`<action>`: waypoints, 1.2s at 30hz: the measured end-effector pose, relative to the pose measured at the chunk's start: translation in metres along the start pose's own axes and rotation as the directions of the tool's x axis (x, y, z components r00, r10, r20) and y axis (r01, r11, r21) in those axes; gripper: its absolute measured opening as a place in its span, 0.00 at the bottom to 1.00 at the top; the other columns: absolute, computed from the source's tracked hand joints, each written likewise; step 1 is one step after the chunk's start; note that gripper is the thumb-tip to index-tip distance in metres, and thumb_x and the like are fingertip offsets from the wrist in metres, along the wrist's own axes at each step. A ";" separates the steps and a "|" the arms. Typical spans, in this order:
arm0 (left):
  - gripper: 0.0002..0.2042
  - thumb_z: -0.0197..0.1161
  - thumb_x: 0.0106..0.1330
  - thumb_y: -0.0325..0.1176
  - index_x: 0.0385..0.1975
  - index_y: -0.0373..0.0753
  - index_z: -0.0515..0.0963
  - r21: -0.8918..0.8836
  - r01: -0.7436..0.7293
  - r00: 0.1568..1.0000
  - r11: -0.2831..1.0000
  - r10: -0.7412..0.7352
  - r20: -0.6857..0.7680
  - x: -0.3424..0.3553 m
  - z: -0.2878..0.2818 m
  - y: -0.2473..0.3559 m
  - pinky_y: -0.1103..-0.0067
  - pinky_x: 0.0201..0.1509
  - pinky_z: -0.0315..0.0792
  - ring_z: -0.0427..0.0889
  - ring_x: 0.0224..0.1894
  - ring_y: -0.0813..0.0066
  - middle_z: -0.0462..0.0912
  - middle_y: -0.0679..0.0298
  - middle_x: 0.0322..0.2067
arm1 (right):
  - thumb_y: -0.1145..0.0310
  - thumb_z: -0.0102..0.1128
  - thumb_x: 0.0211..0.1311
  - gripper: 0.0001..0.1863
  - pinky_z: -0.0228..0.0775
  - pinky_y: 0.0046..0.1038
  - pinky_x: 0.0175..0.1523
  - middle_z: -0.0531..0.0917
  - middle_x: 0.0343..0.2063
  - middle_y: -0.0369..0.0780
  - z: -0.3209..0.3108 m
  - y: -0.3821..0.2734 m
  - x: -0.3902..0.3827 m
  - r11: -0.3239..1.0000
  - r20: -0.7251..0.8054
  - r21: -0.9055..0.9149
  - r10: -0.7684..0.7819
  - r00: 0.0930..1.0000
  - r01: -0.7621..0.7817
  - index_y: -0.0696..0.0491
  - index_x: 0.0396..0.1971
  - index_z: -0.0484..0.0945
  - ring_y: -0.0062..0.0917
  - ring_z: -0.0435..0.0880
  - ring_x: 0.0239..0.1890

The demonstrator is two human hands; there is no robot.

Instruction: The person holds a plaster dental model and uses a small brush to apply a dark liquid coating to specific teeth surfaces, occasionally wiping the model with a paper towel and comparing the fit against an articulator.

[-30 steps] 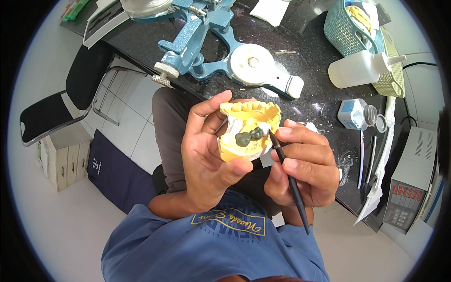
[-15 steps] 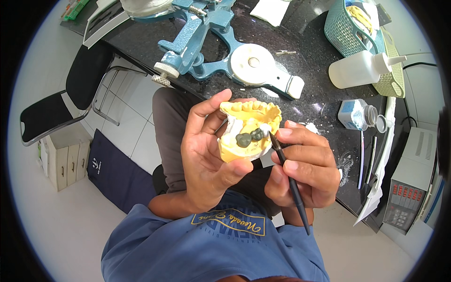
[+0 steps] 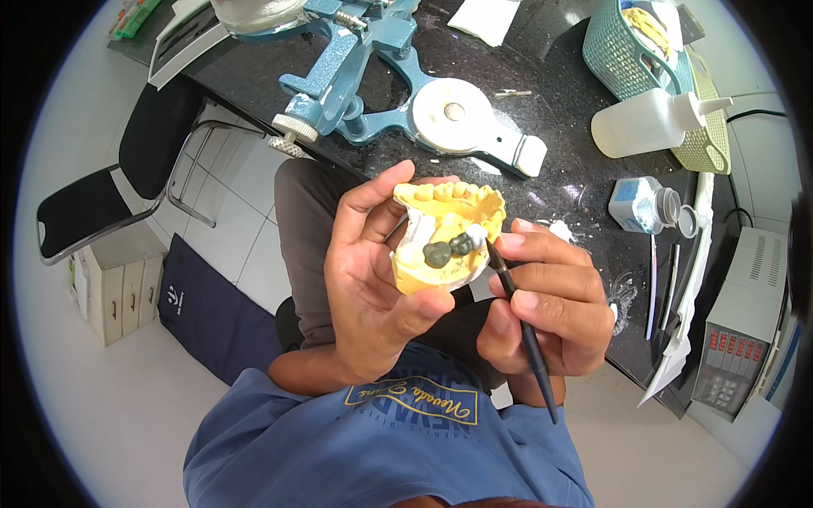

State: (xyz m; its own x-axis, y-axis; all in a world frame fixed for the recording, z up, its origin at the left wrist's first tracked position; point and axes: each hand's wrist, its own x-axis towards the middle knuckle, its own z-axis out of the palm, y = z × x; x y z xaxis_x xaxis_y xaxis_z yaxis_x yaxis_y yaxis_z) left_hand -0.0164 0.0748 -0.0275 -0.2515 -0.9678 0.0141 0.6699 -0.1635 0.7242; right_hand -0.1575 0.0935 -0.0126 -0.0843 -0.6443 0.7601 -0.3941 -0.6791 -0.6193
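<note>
**Two hands on a yellow dental cast**

Two hands meet at the centre of the frame, above the person's lap and blue shirt [image 3: 398, 440]. The left hand [image 3: 373, 288] is clamped around a yellow dental cast [image 3: 445, 237], thumb at its lower edge and fingers behind it, the arch of teeth turned up. Two dark grey crowns [image 3: 449, 250] sit side by side on the cast, with a small white piece just beside them. The right hand [image 3: 546, 309] is closed in a pen grip on a thin black instrument [image 3: 521, 326], whose tip touches the cast next to the crowns; its other end points to the lower right.

Beyond the hands lies the dark speckled counter [image 3: 576, 161]. On it, in the upper middle, stands a blue metal articulator [image 3: 373, 85] with a round white plate. To the upper right are a white squeeze bottle [image 3: 648, 123] lying on its side, a teal basket [image 3: 631, 42] and a small clear jar [image 3: 644, 203]. A black chair [image 3: 127, 169] stands at the left, on the white tiled floor.
</note>
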 end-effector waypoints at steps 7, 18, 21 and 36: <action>0.49 0.76 0.48 0.46 0.64 0.31 0.51 0.056 0.053 0.997 0.997 -0.049 -0.062 0.001 0.008 0.003 0.69 0.64 0.68 0.71 0.59 0.62 0.66 0.49 0.58 | 0.78 0.71 0.45 0.15 0.80 0.41 0.46 0.82 0.25 0.43 -0.002 -0.001 0.002 0.994 -0.031 0.096 0.056 0.998 -0.053 0.55 0.33 0.76 0.40 0.86 0.37; 0.55 0.74 0.45 0.59 0.65 0.31 0.50 0.129 0.092 0.989 0.987 -0.075 -0.128 0.002 0.011 0.005 0.63 0.64 0.67 0.72 0.59 0.55 0.66 0.48 0.57 | 0.79 0.72 0.44 0.15 0.80 0.42 0.46 0.82 0.25 0.43 -0.003 0.001 0.004 0.992 0.002 0.115 0.061 0.998 -0.060 0.56 0.32 0.76 0.40 0.86 0.37; 0.55 0.74 0.46 0.58 0.65 0.31 0.50 0.128 0.092 0.989 0.988 -0.075 -0.127 0.002 0.011 0.005 0.63 0.64 0.68 0.72 0.59 0.55 0.66 0.48 0.57 | 0.78 0.72 0.44 0.15 0.80 0.42 0.46 0.83 0.25 0.42 -0.003 0.000 0.004 0.992 0.014 0.107 0.063 0.998 -0.064 0.56 0.33 0.76 0.40 0.86 0.37; 0.54 0.74 0.46 0.58 0.64 0.31 0.51 0.131 0.088 0.989 0.987 -0.071 -0.132 0.001 0.010 0.004 0.62 0.65 0.67 0.71 0.59 0.53 0.66 0.48 0.57 | 0.76 0.66 0.50 0.13 0.77 0.44 0.50 0.81 0.26 0.43 -0.006 -0.001 0.002 0.994 0.047 0.085 0.069 0.996 -0.073 0.55 0.35 0.73 0.40 0.84 0.40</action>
State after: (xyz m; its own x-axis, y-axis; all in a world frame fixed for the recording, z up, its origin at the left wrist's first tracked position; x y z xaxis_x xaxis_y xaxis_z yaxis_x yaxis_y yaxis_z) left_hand -0.0212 0.0751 -0.0172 -0.2041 -0.9705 -0.1285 0.5479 -0.2220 0.8065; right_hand -0.1628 0.0946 -0.0092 -0.0685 -0.7057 0.7052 -0.3077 -0.6575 -0.6878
